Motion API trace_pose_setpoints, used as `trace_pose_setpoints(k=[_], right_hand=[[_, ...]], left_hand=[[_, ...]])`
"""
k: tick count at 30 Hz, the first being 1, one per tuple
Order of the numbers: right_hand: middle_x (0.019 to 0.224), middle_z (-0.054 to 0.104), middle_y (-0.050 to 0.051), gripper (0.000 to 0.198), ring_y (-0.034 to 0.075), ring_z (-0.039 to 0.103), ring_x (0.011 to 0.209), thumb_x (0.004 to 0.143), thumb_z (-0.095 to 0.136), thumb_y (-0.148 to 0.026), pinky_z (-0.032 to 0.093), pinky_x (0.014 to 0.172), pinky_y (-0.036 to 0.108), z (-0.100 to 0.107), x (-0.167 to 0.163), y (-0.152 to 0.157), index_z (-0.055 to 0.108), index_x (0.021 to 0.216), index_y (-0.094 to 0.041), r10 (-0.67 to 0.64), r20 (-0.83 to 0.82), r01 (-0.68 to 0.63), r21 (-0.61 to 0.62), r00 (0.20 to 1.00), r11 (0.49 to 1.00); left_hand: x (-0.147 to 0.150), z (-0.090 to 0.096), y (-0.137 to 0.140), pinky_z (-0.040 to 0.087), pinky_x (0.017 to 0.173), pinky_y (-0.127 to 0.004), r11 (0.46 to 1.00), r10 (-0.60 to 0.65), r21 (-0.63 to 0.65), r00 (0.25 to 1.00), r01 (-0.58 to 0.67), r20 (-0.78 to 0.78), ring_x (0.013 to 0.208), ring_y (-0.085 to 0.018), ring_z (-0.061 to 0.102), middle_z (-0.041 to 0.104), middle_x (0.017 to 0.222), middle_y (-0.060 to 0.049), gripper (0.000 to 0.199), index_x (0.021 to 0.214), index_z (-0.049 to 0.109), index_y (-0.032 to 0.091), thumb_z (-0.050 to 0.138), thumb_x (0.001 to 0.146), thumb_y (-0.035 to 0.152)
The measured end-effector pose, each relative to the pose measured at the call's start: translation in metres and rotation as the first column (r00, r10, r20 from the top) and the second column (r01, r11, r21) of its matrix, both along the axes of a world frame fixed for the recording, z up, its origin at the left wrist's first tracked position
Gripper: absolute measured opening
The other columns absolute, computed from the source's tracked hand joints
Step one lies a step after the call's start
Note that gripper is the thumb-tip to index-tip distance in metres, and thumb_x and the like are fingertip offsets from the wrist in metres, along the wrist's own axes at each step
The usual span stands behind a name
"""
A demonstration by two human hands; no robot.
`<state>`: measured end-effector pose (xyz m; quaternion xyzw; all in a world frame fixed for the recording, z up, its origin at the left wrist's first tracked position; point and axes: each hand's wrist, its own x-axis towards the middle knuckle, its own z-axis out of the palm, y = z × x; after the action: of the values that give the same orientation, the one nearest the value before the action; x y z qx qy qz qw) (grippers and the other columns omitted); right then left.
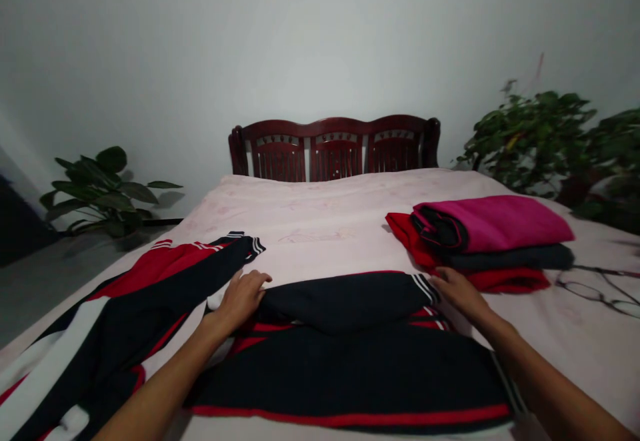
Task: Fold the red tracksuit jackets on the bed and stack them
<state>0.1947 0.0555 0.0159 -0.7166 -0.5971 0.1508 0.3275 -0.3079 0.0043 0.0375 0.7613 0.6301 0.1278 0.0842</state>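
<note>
A dark navy jacket [350, 367] with red trim lies partly folded on the bed in front of me. One of its sleeves stretches across the top, its white-striped cuff to the right. My left hand [244, 299] is closed on the sleeve's left end, with the thumb side mostly hidden. At the cuff, my right hand [459, 291] has its fingers closed on the edge, close to a folded stack. A second garment [165, 294], navy, red and white with striped cuffs, lies loosely spread to the left of my left arm.
On the right sits a stack of folded clothes, a magenta garment [510, 222] on top and a red one [515, 281] at the bottom. Eyeglasses [583, 289] lie beside it. Beyond the pink bedsheet [320, 214] rises a wooden headboard [335, 151]. Plants flank the bed.
</note>
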Motion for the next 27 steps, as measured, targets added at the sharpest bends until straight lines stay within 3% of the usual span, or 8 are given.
trace_pose_setpoints(k=[3,6,8,10,13,17,22,27], right_hand=[[0.135,0.058,0.02,0.052,0.031,0.05,0.129,0.088,0.043,-0.036,0.034,0.111,0.044,0.007,-0.019,-0.007,0.058,0.129,-0.008,0.033,0.141,-0.04,0.043,0.989,0.998],[0.147,0.048,0.016,0.057,0.029,0.04,0.138,0.094,0.036,-0.041,0.029,0.115,0.043,-0.006,-0.051,-0.02,0.048,0.141,-0.012,0.142,0.376,-0.175,0.056,0.916,0.983],[0.152,0.041,0.014,0.058,0.03,0.036,0.141,0.096,0.037,-0.044,0.028,0.115,0.046,-0.019,-0.067,-0.028,0.044,0.145,-0.016,0.196,0.528,-0.221,-0.018,0.826,0.975],[0.156,0.036,0.013,0.058,0.032,0.032,0.143,0.096,0.039,-0.046,0.028,0.114,0.049,-0.03,-0.074,-0.033,0.041,0.148,-0.021,0.197,0.597,-0.172,-0.099,0.778,0.98],[0.157,0.032,0.014,0.06,0.032,0.029,0.145,0.097,0.037,-0.048,0.027,0.114,0.051,-0.038,-0.073,-0.032,0.035,0.151,-0.024,0.158,0.625,-0.088,-0.142,0.764,0.986],[0.156,0.034,0.013,0.058,0.029,0.03,0.144,0.098,0.033,-0.049,0.031,0.112,0.05,-0.037,-0.07,-0.029,0.034,0.152,-0.025,0.153,0.63,-0.088,-0.134,0.762,0.987],[0.154,0.037,0.013,0.057,0.029,0.033,0.142,0.098,0.032,-0.048,0.034,0.11,0.051,-0.037,-0.073,-0.03,0.036,0.15,-0.025,0.108,0.639,-0.068,-0.088,0.761,0.994],[0.154,0.038,0.014,0.057,0.029,0.033,0.142,0.098,0.03,-0.047,0.035,0.109,0.053,-0.04,-0.074,-0.031,0.035,0.15,-0.024,0.105,0.617,-0.075,-0.074,0.78,0.994]], left_hand=[[0.044,-0.006,-0.014,0.018,0.119,-0.047,0.992,-0.051,0.117,0.997,0.056,-0.05,0.134,-0.022,0.047,0.057,0.14,-0.009,0.04,0.133,0.054,0.022,0.041,0.097,0.03],[0.076,-0.028,-0.027,0.022,0.118,-0.05,0.979,-0.08,0.173,0.984,0.107,-0.157,0.141,-0.026,0.038,0.047,0.151,-0.008,0.048,0.144,0.044,0.026,0.04,0.098,0.041],[0.08,-0.047,-0.031,0.024,0.116,-0.054,0.982,-0.038,0.174,0.974,0.077,-0.222,0.144,-0.029,0.034,0.042,0.154,-0.008,0.05,0.147,0.041,0.029,0.04,0.099,0.041],[0.074,-0.062,-0.032,0.024,0.116,-0.054,0.986,0.027,0.167,0.964,0.018,-0.263,0.145,-0.03,0.032,0.039,0.156,-0.009,0.05,0.148,0.039,0.029,0.039,0.099,0.04],[0.061,-0.07,-0.028,0.025,0.116,-0.052,0.988,0.072,0.155,0.953,-0.027,-0.294,0.145,-0.029,0.032,0.038,0.157,-0.01,0.053,0.149,0.038,0.029,0.04,0.099,0.043],[0.061,-0.064,-0.028,0.026,0.116,-0.051,0.985,0.109,0.158,0.947,-0.063,-0.302,0.144,-0.029,0.034,0.039,0.156,-0.009,0.051,0.148,0.04,0.03,0.042,0.098,0.043],[0.093,-0.054,-0.047,0.026,0.114,-0.057,0.953,0.256,0.231,0.927,-0.196,-0.272,0.14,-0.035,0.038,0.043,0.153,-0.014,0.048,0.143,0.049,0.03,0.049,0.095,0.036],[0.118,-0.065,-0.077,0.027,0.115,-0.054,0.938,0.254,0.287,0.95,-0.196,-0.18,0.144,-0.031,0.032,0.038,0.156,-0.011,0.05,0.147,0.042,0.033,0.045,0.096,0.037]])
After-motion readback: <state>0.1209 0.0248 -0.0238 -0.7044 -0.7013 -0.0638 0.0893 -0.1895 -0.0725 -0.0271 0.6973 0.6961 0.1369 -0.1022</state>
